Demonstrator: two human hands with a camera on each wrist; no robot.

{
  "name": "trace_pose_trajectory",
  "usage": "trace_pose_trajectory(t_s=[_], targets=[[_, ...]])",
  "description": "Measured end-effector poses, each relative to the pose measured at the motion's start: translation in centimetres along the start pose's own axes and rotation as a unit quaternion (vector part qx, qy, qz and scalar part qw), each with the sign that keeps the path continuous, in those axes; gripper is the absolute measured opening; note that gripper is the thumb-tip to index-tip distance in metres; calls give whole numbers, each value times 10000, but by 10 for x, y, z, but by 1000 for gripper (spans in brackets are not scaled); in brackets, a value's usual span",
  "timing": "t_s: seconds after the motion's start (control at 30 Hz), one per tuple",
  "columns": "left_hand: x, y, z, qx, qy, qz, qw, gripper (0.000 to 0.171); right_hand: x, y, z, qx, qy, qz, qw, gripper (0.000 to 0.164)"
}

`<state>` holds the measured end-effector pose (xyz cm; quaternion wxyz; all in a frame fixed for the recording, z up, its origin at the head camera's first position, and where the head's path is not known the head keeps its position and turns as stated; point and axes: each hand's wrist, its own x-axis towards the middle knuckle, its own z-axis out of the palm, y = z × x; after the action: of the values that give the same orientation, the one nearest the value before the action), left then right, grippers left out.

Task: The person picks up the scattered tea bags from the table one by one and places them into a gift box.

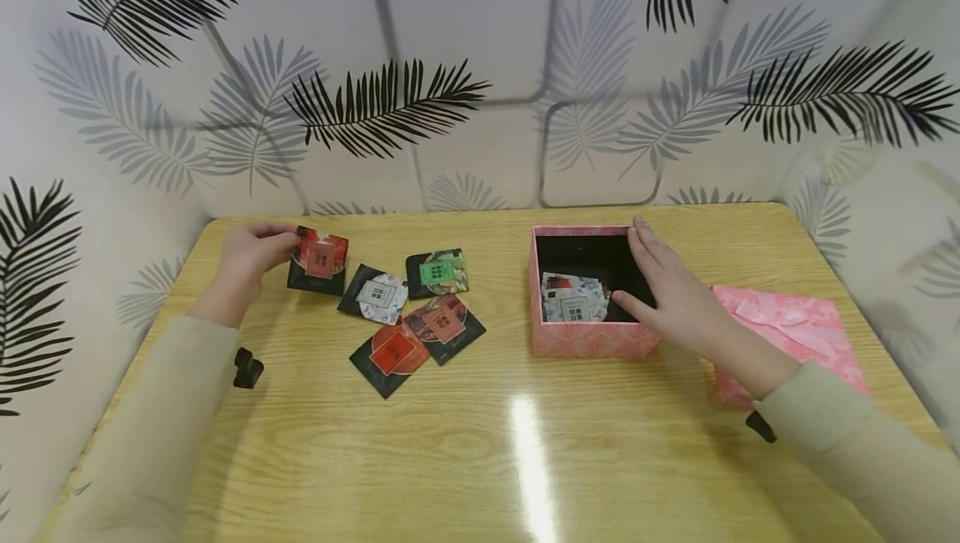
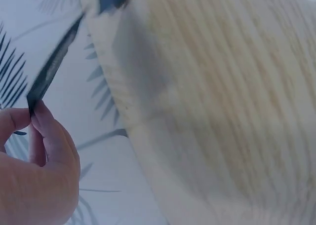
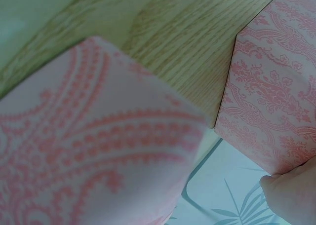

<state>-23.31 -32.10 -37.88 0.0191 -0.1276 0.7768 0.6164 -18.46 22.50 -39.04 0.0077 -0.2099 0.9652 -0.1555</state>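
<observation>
At the table's far left, my left hand [image 1: 255,255] pinches a black and red sachet [image 1: 319,260] by its edge, thumb against fingers. The left wrist view shows that sachet [image 2: 53,64] edge-on, clear of the table beneath. My right hand [image 1: 671,297] rests on the right side of a pink patterned box [image 1: 592,341], fingers straight along the rim and thumb spread over the opening. Inside the box lie white and blue sachets [image 1: 573,303], with a bit of red showing behind. In the right wrist view the hand [image 3: 291,188] touches the box wall [image 3: 271,82].
A black and white sachet [image 1: 375,294], a green one [image 1: 437,273] and two overlapping red ones [image 1: 390,351] lie between the left hand and the box. A pink lid [image 1: 795,334] with a bow lies right of the box, under the right forearm. Patterned fabric surrounds the table [image 1: 420,460].
</observation>
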Motion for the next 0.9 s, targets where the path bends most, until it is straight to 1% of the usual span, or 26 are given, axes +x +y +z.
trace_pose_trajectory(t_s=[0.07,0.1,0.13,0.23,0.33,0.4,0.53,0.63,0.77,0.9], targets=[[-4,6,0,-300,16,156,9994,8,0,0,0,1,11,-14,10000,88],[-5,9,1,-501,10,236,9985,5,0,0,0,-3,13,-14,10000,88],[-7,12,2,-594,11,313,9977,5,0,0,-1,-11,13,-14,10000,88],[-11,22,7,-722,61,429,9965,8,0,0,-1,-16,-1,0,10000,88],[-15,32,15,-665,125,440,9967,7,0,1,-1,-40,-11,2,10000,88],[-17,38,22,-804,99,444,9957,5,0,1,-1,-58,-9,-3,10000,87],[-18,49,37,-1077,-91,533,9927,4,1,1,-1,-126,-10,-38,9999,87],[-19,55,51,-1012,-187,528,9933,9,1,0,-1,-205,-14,-83,9998,88],[-20,62,71,-960,-287,383,9942,16,1,-1,-1,-385,12,-115,9992,88],[-21,69,92,-984,-506,328,9933,19,2,-2,-1,-555,43,-164,9983,88]])
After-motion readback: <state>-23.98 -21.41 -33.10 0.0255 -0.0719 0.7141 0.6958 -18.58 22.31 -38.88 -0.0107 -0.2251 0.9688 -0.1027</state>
